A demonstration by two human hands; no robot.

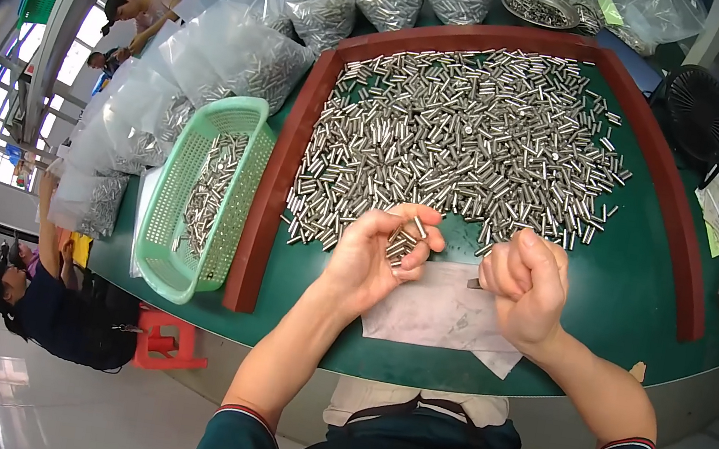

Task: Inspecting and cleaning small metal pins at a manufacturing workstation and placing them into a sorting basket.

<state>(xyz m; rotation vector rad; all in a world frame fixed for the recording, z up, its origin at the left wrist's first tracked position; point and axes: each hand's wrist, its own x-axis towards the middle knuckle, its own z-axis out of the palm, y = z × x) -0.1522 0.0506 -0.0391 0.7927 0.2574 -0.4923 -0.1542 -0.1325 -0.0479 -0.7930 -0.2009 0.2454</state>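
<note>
You seem to be working through a small batch of metal pins (399,247) by hand; the next move likely calls for a steady left palm so none roll out. Your left hand (385,252) is palm up, fingers curled loosely around the pins, near the pile (465,138). Your right hand (525,286) is balled, thumb uppermost, beside the cloth (421,308); a dark tip (473,283) pokes out, but I cannot tell what it grips

The person's left hand (372,262) holds a few short, shiny metal pins (400,247). The right hand (526,291) is curled up, a small dark piece (474,283) poking out. Lots more pins (474,139) lie on the round-edged green table (647,291).
</note>
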